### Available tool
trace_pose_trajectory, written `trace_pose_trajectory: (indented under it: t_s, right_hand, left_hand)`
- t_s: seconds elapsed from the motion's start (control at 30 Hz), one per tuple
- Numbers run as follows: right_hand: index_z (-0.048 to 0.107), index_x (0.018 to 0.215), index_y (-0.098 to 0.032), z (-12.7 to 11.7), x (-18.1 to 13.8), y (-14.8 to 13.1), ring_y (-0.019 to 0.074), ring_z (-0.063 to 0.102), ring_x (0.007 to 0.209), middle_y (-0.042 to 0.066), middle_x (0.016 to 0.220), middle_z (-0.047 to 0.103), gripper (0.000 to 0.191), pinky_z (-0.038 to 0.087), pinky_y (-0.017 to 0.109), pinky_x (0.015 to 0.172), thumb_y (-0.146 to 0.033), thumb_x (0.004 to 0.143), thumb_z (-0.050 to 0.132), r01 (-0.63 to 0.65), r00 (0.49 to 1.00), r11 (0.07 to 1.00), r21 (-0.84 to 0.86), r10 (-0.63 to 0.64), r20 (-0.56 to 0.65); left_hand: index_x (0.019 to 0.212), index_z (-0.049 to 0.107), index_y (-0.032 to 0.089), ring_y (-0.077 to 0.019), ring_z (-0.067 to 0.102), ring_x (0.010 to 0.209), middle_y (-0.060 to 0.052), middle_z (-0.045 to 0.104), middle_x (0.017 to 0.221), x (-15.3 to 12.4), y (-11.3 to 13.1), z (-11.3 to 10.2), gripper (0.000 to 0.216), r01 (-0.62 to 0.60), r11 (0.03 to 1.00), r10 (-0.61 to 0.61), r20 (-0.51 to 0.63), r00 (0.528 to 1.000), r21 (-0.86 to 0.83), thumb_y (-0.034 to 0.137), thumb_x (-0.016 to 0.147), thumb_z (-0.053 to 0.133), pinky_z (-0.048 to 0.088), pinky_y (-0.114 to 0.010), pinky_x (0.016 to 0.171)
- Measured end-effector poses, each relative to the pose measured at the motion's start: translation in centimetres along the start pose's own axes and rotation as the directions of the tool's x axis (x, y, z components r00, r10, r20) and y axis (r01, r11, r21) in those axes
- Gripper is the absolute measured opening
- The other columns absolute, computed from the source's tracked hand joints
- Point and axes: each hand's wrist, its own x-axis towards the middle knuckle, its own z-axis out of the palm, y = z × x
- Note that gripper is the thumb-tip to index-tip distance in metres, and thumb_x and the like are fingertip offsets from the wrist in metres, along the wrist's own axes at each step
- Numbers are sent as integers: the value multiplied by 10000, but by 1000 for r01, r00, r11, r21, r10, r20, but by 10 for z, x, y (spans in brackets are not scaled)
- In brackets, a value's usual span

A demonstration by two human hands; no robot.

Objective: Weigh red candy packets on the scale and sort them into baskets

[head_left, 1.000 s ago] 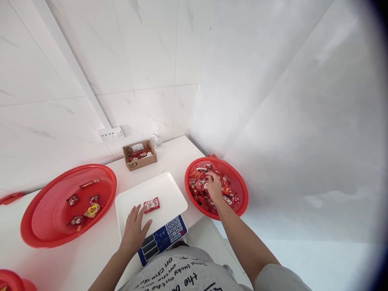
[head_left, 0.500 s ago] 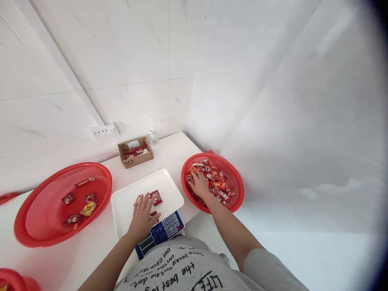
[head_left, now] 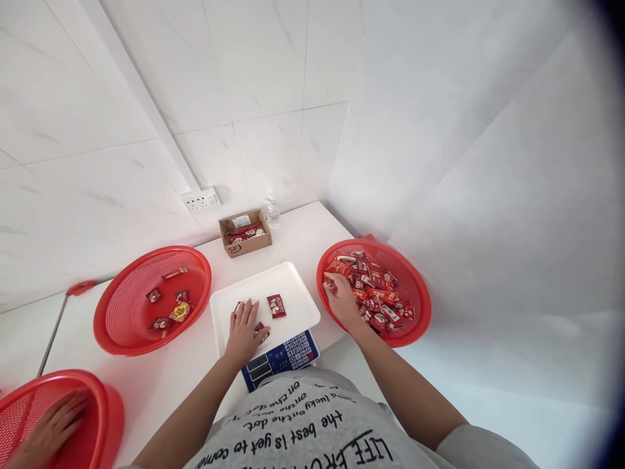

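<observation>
My left hand point(head_left: 243, 335) lies over the white pan point(head_left: 288, 277) of a digital scale, its fingers spread. Small red snack packets show beneath and beside its fingertips, and one red packet point(head_left: 276, 306) rests apart on the pan's right half. The scale's blue keypad panel point(head_left: 280, 359) faces me. My right hand point(head_left: 342, 305) is inside the red basket point(head_left: 424, 306) on the right, with thumb and fingers closed on a small red packet point(head_left: 332, 286). Many red and orange packets point(head_left: 378, 293) fill that basket around it.
A second red basket point(head_left: 112, 319) on the left holds several packets and a yellow one. Behind the scale stand an open cardboard box point(head_left: 247, 246) of packets and a clear bottle point(head_left: 271, 212). Another person's hand point(head_left: 61, 420) reaches into a red basket point(head_left: 110, 417) at lower left.
The view has shifted left. My right hand has closed on a packet in the basket. My left hand has moved off the now separate packet on the pan. Another person's hand has appeared.
</observation>
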Motion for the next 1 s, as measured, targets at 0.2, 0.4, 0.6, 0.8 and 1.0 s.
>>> trace_pose_trajectory:
  t_s: [0.2,0.4,0.6,0.8,1.0]
  right_hand:
    - [383,1368,-235,36,-26,-47,229,335,1315,99,1421,388,623,281,425,1082,-438,804,555,56,896,981,186,-131,423]
    - [398,1357,-193,-16,4,14,258,289,1330,130,1402,401,535,210,475,1092,-392,862,438,-114,981,970,-215,144,130]
    - [327,1400,-233,-76,12,91,359,228,1348,153,1499,221,642,219,604,1021,-385,807,521,-491,825,710,-504,565,-8]
    - [544,1222,-185,-101,4,115,250,525,1138,123,1236,575,451,387,409,956,-204,783,443,-549,835,822,-148,532,-142]
    - [581,1081,-154,-122,1,119,194,661,738,85,896,694,372,509,338,695,-306,795,398,-607,775,794,36,601,-196]
  left_hand:
    - [1422,301,170,-315,158,1389,-147,256,1497,-2,12,-5,680,-41,999,41,-34,999,-14,509,849,442,154,-552,1083]
    - [1387,376,277,-322,174,1385,-101,284,1495,-2,22,0,583,-131,991,131,-12,991,17,497,851,444,114,-579,1078]
    - [1361,411,317,-298,231,1372,-71,334,1475,2,22,7,480,-162,983,165,-31,986,84,415,893,378,115,-569,1082]
    - [1354,427,302,-295,244,1367,-73,358,1462,2,22,7,477,-161,982,167,-49,985,98,409,892,374,122,-568,1082]
    - [1348,436,309,-280,252,1365,-70,396,1438,3,21,8,475,-154,985,157,-43,987,74,410,888,373,116,-557,1088]
